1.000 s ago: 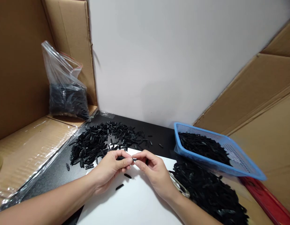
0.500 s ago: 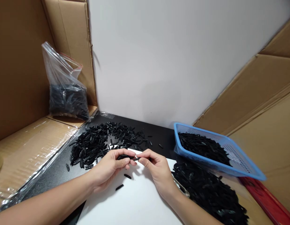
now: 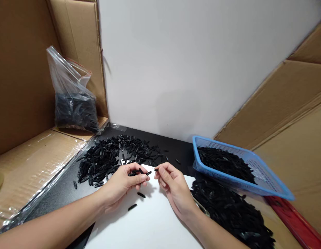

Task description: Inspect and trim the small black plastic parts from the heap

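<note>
My left hand (image 3: pixel 122 186) pinches a small black plastic piece (image 3: pixel 139 172) between thumb and fingers, its tip poking out to the right. My right hand (image 3: pixel 173 188) sits just to the right, thumb and forefinger pinched on a tiny black piece (image 3: pixel 156 169). A small gap separates the two pieces. Both hands hover over a white sheet (image 3: pixel 150 224), where two loose black pieces (image 3: pixel 141 194) lie below my left hand.
A heap of black pieces (image 3: pixel 108 159) lies on the black table behind my left hand. A larger heap (image 3: pixel 233 214) lies at right, below a blue basket (image 3: pixel 266 180) holding more. A clear bag (image 3: pixel 72 103) of pieces stands on cardboard at left.
My hands held the pieces together between the fingertips before. Now the right hand has pulled slightly right and up, and the two pieces are apart.
</note>
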`<state>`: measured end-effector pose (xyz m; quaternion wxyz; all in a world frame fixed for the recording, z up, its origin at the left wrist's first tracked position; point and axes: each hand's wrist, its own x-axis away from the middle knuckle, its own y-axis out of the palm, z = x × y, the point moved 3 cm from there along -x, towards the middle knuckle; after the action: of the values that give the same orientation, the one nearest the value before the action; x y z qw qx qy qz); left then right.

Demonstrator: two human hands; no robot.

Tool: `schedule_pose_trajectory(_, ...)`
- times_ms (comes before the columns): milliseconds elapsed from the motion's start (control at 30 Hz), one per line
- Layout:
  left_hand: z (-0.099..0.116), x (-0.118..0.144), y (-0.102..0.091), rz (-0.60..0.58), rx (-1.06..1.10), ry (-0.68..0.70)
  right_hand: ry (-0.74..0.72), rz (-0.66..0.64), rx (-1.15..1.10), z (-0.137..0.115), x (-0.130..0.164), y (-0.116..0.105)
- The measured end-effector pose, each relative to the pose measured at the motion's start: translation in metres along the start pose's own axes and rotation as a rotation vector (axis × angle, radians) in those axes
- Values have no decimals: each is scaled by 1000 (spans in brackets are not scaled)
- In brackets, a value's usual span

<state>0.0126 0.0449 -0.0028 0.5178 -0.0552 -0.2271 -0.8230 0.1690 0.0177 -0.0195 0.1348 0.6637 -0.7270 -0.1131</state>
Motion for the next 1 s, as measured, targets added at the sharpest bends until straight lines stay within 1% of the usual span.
schedule_pose_trajectory(67,0,0,0,4,0,-2,49,-43,-117,-1,1,3)
schedule_pose_trajectory(133,-1,0,0,2,-10,2,83,-93,-147,-1,1,4)
schedule_pose_trajectory(200,-2,1,0,-4,-20,6,71,-112,-52,0,2,4)
schedule_pose_trajectory(333,-3,2,0,-22,-34,17,-52,-102,270,-1,3,3)
schedule_pose_trajectory(433,-2,2,0,-29,-12,17,-66,-67,347,-2,3,1)
schedule_pose_trajectory(533,-1,1,1,-31,-1,28,-59,-29,329,-2,2,-1)
schedule_pose_trajectory(667,-2,-1,0,-32,34,30,-67,1,249,-3,1,-2)
schedule_pose_trajectory(767,-5,-1,0,-43,67,1,-28,-3,170,-1,1,-1)
schedule_pose_trajectory(900,-6,1,2,-54,-1,-56,40,-24,91,2,1,0)
schedule_pose_trajectory(1000,-5,4,6,-100,-82,-56,69,-34,56,4,1,0)
